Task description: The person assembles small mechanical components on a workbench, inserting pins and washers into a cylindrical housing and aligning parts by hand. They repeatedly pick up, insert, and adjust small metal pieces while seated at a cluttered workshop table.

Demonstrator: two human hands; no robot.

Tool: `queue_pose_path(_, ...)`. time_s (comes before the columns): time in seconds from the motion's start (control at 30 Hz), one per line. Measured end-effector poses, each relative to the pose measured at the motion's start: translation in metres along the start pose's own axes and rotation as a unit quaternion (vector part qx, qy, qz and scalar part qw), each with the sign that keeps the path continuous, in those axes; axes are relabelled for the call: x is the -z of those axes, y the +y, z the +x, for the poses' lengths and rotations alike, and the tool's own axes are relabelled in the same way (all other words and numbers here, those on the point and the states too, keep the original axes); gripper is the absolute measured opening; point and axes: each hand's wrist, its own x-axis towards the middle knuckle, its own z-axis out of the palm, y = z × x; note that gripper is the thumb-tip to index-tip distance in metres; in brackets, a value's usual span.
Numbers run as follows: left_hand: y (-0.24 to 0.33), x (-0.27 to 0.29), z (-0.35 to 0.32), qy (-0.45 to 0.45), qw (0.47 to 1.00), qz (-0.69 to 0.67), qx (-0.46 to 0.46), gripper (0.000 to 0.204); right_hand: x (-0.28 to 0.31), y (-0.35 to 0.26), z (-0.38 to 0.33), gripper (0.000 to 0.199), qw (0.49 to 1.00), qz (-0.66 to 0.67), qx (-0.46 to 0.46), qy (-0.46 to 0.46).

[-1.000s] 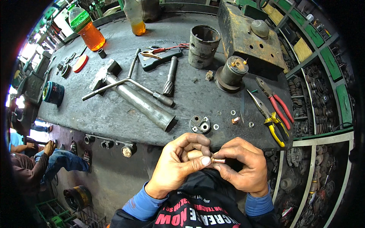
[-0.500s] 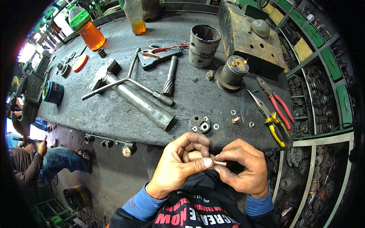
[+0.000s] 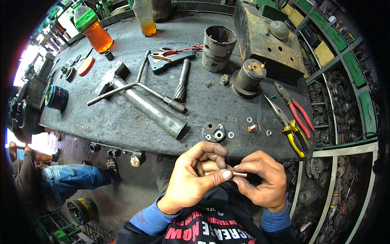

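Copper-coloured slender metal pin (image 3: 240, 174): held just off the near edge of the dark, scuffed table (image 3: 81, 116), free end pointing right.
Left hand (image 3: 187, 183): thumb and fingertips closed in a pinch on the pin's left end.
Right hand (image 3: 265, 181): thumb and forefinger nearly together beside the free end; whether they press on it cannot be told.
Likely mishap: slipping or rolling of the pin, owing to its slim shaft and grimy fingertips; dropped here, it could miss the table and reach the grey floor (image 3: 122, 185).
Round grey metal plate with holes (image 3: 213, 131): near the table's edge, beside a flat pale washer (image 3: 228, 135); a careless knuckle might knock either off.
Yellow-and-black-handled pliers (image 3: 295, 132): farther right, apart from both hands.
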Motion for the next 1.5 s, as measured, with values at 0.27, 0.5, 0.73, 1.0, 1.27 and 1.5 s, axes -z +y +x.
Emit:
queue_pose_path(0.27,0.0,-0.006,0.0,0.007,0.999,0.034,-0.002,0.042,0.0,0.002,-0.003,0.026,1.0,0.006,-0.001,0.014)
queue_pose_path(0.5,0.001,-0.003,0.003,0.006,0.999,0.044,0.02,0.049,0.0,0.005,-0.01,0.03,0.999,-0.036,-0.003,-0.013)
queue_pose_path(0.73,-0.002,-0.003,0.005,0.009,0.99,-0.137,0.036,0.047,-0.013,0.011,-0.021,0.04,0.992,0.078,-0.027,0.098)
queue_pose_path(1.0,-0.006,-0.004,0.002,-0.009,0.977,-0.202,0.063,0.045,-0.029,0.008,-0.02,0.036,0.966,0.22,-0.088,0.105)
queue_pose_path(1.27,0.008,-0.015,-0.004,0.041,0.997,0.059,-0.001,0.039,-0.026,0.005,-0.02,0.026,0.969,0.198,-0.098,0.113)
queue_pose_path(1.5,0.055,-0.004,0.024,0.015,0.69,0.66,-0.297,0.058,0.0,-0.001,-0.009,0.023,0.994,0.003,-0.102,0.028)
